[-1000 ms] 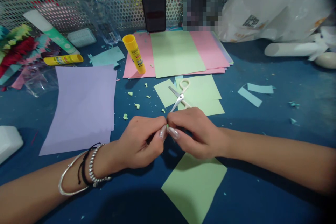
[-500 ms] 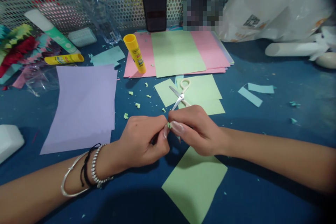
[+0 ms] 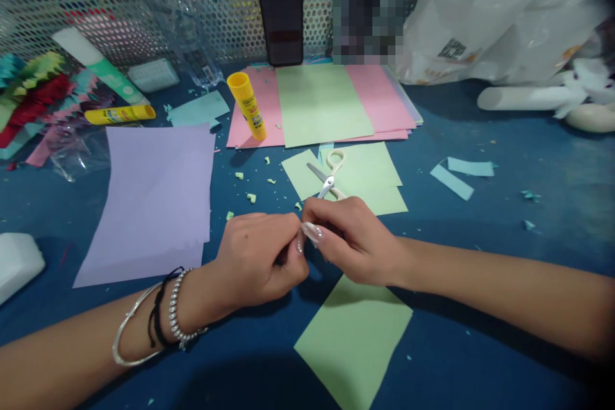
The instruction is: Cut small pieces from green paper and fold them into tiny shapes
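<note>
Thumb and forefinger are pinched closed on both the left hand (image 3: pixel 262 257) and the right hand (image 3: pixel 354 242), and the fingertips are brought together; whether anything is held between them cannot be told. The upper corner of the green square (image 3: pixel 355 343) is covered by the right hand. The open scissors (image 3: pixel 328 183), partly hidden, are seen just beyond that hand, over green paper pieces (image 3: pixel 368 170). Small green scraps (image 3: pixel 251 198) are scattered beyond the left hand.

A blue table (image 3: pixel 456 218) carries coloured papers (image 3: pixel 161 198), scissors (image 3: pixel 329 182), glue sticks (image 3: pixel 247 106) and scraps (image 3: pixel 251 198).
</note>
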Demonstrator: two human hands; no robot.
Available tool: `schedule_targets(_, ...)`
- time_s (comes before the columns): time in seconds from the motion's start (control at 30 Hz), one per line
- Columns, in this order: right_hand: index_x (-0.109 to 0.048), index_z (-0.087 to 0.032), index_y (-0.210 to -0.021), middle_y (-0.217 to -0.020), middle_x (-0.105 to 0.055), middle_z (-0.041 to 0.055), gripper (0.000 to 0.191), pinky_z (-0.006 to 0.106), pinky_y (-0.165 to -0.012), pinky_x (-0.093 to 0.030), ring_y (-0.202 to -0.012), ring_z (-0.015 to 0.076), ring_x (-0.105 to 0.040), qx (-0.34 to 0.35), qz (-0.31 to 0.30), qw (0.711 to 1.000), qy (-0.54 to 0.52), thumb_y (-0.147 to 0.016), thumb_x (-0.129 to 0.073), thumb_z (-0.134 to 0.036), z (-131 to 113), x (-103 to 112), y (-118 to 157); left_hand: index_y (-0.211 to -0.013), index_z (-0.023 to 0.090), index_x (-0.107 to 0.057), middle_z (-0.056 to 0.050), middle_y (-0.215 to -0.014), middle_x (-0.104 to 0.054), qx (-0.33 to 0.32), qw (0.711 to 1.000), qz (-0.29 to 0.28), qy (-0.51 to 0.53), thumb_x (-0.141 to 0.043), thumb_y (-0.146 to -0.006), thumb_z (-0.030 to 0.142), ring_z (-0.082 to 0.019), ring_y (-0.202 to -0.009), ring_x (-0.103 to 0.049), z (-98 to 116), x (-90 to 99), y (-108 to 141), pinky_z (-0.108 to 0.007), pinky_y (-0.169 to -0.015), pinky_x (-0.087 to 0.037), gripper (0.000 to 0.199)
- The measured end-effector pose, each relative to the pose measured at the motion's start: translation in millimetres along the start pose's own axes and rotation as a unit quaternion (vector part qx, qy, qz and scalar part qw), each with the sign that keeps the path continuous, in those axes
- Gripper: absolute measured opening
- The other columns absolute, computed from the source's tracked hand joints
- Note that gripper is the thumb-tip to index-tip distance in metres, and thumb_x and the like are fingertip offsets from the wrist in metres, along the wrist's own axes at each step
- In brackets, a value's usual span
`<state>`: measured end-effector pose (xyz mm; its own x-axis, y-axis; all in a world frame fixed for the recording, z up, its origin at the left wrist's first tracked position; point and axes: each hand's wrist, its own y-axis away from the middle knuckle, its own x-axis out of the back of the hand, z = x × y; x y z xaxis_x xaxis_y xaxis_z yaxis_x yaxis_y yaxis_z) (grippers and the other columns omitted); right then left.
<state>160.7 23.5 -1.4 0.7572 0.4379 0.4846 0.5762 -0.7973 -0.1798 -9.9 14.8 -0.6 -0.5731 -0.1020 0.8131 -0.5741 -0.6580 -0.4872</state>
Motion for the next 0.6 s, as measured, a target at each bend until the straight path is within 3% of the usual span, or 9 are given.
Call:
schedule_targets(0.13,-0.043,-0.017,-0.070,-0.051,-0.045,-0.0042,0.022,0.019,-0.045,-0.026,-0.045,0.0062,-0.036,-0.034,-0.008,0.999,0.028,-0.086,-0.036,-0.030,-1.7,-1.0,-1.6,-0.054,0.019,-0.036,0.005,-0.045,-0.036,0.005,1.000,0.012,-0.014,-0.040,-0.076,0.013,-0.010,-0.041,-0.032,-2.3,-0.6,0.8,-0.025,-0.043,-0.027,0.023)
schedule_targets(0.47,-0.044,-0.017,-0.069,-0.050,-0.047,-0.0028,0.015,0.020,-0.047,-0.030,-0.045,0.0082,-0.041,0.009,-0.017,0.999,0.029,-0.078,-0.033,-0.018,0.8,-1.0,-0.6,-0.055,0.019,-0.038,0.005,-0.045,-0.039,-0.058,0.997,0.013,-0.053,-0.039,-0.075,0.013,-0.011,-0.042,-0.032,-2.2,1.9,1.8,-0.027,-0.045,-0.026,0.021)
schedule_targets(0.6,-0.043,-0.017,-0.066,-0.050,-0.047,-0.0030,0.016,0.020,-0.048,-0.031,-0.045,0.0078,-0.041,-0.005,-0.008,1.000,0.030,-0.079,-0.033,-0.017,0.6,-1.5,-1.7,-0.057,0.019,-0.036,0.005,-0.047,-0.038,0.000,1.000,-0.027,-0.001,-0.037,-0.079,0.015,-0.010,-0.042,-0.034,-2.3,1.2,1.5,-0.025,-0.044,-0.026,0.022)
